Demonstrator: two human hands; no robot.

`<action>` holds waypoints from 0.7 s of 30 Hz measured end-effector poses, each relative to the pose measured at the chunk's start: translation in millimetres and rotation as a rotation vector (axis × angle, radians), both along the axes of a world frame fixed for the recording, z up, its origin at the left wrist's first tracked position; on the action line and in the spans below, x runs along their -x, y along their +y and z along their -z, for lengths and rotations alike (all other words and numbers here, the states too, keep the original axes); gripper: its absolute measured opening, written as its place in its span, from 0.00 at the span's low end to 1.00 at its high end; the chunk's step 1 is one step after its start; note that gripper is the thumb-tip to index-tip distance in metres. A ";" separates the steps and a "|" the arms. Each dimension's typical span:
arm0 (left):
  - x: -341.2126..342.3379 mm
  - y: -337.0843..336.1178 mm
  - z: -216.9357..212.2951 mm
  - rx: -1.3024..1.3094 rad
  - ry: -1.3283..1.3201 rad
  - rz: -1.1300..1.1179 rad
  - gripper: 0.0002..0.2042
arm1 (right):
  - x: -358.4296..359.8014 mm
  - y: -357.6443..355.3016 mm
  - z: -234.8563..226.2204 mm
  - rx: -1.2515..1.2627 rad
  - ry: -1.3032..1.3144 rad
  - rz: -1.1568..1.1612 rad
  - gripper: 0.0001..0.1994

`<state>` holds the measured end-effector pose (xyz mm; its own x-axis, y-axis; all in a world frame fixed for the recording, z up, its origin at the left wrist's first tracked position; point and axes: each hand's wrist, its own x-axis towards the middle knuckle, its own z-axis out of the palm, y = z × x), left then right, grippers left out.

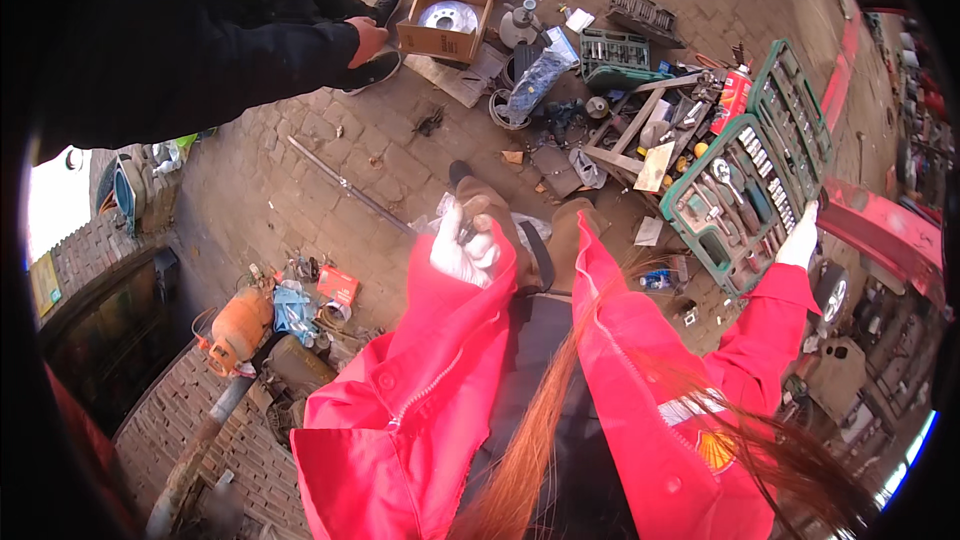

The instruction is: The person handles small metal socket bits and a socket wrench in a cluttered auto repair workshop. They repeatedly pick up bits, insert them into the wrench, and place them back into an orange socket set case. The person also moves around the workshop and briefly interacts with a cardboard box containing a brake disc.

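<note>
My right hand [798,243], in a white glove, grips the near right edge of an open green socket set case [690,202]. The case lies tilted, its lid folded back, with a ratchet [724,172], sockets [768,168] and other tools in their slots. My left hand [468,250], also gloved in white, is held in front of my body with its fingers curled. A small pale scrap shows by its thumb tip; I cannot make out whether the hand holds it.
Ahead, a wooden crate [630,130] holds loose tools and a red spray can [733,100]. A cardboard box [440,44] with a metal disc stands near a person in dark clothes [240,60]. A long metal bar [350,185] lies on the bricks. An orange tank [243,325] sits left; a red beam [885,225] is right.
</note>
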<state>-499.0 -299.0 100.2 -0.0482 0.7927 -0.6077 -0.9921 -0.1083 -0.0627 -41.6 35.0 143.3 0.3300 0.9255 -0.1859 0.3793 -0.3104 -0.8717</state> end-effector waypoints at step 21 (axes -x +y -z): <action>187.1 -63.3 14.2 0.505 0.196 -0.159 0.17 | 254.9 -48.3 134.2 0.160 -0.209 0.182 0.37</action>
<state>-686.1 -362.3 86.0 -0.2935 0.3796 -0.8774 -0.9490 -0.2266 0.2194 -296.5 -13.3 9.2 0.5339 0.8122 -0.2351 0.4709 -0.5165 -0.7152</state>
